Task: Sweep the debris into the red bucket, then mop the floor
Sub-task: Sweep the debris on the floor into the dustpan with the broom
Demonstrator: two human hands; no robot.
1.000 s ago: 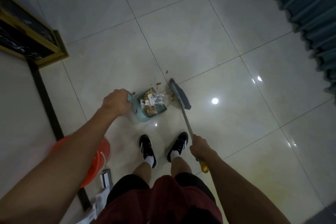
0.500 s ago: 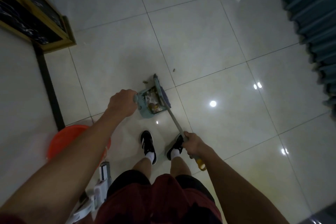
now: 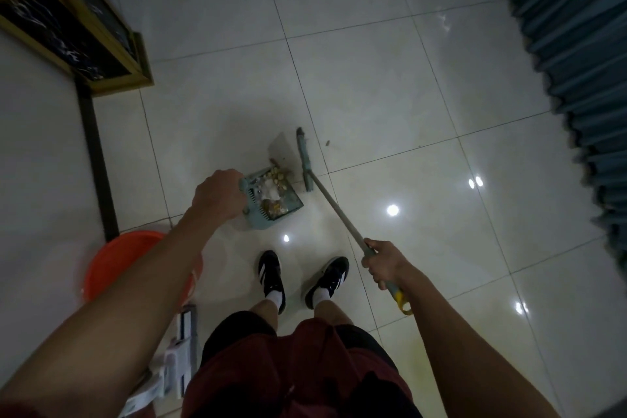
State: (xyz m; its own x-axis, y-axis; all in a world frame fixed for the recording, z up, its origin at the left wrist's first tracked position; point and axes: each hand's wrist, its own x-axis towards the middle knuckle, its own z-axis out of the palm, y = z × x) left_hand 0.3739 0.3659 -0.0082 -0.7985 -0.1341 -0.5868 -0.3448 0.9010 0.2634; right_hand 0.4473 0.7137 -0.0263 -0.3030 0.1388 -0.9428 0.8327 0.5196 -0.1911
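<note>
Teal dustpan [image 3: 271, 204] in left hand [image 3: 220, 195]; broom [image 3: 336, 210] in right hand [image 3: 385, 263].

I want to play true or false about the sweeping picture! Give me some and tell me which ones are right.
1. The left hand holds the dustpan. True.
2. The dustpan is empty. False: debris lies in it.
3. The right hand grips the broom. True.
4. The red bucket stands beside the curtain. False: it is by the person's left arm; the curtain hangs far to the right.
5. The person is barefoot. False: they wear black shoes.
</note>
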